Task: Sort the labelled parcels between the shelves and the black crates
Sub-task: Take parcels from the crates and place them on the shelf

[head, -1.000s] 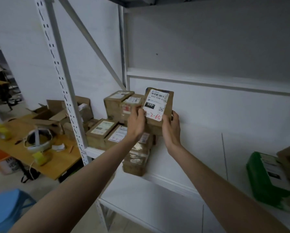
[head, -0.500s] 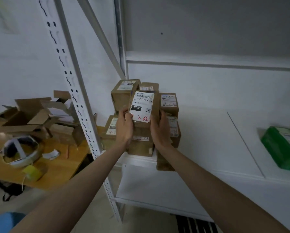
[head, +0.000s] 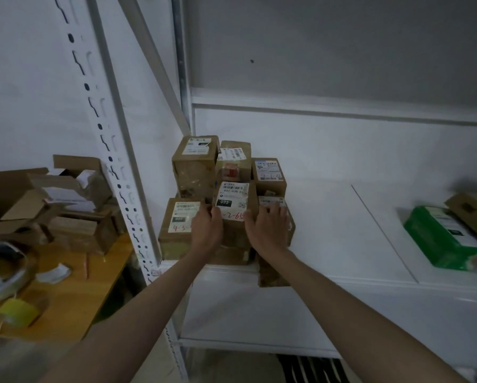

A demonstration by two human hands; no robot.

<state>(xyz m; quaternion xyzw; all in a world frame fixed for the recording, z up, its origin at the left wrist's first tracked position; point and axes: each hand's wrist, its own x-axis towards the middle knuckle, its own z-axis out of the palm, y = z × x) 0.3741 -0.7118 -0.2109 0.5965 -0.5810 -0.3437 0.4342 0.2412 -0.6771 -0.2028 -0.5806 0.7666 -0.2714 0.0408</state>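
Note:
A small brown parcel [head: 232,199] with a white label marked 032 and red handwriting sits in a stack of labelled parcels at the left end of the white shelf [head: 342,230]. My left hand [head: 207,230] grips its left side, thumb on the label's lower corner. My right hand [head: 265,228] has its thumb against the parcel's right edge and its fingers spread over the neighbouring parcel [head: 273,201]. Around it stand a tall parcel [head: 194,161], a front-left parcel [head: 180,219] and a back-right parcel [head: 267,170].
A green parcel [head: 442,239] lies at the right of the shelf beside a brown box [head: 472,214]. The white shelf upright [head: 113,150] stands left of the stack. Beyond it a wooden table [head: 74,294] holds open cartons [head: 38,194] and yellow tape [head: 17,312]. A dark slatted thing [head: 309,369] shows below.
Both hands have carried the 032 parcel down from in front of the stack and set it among the other parcels. My right fingers have spread onto the neighbouring parcel.

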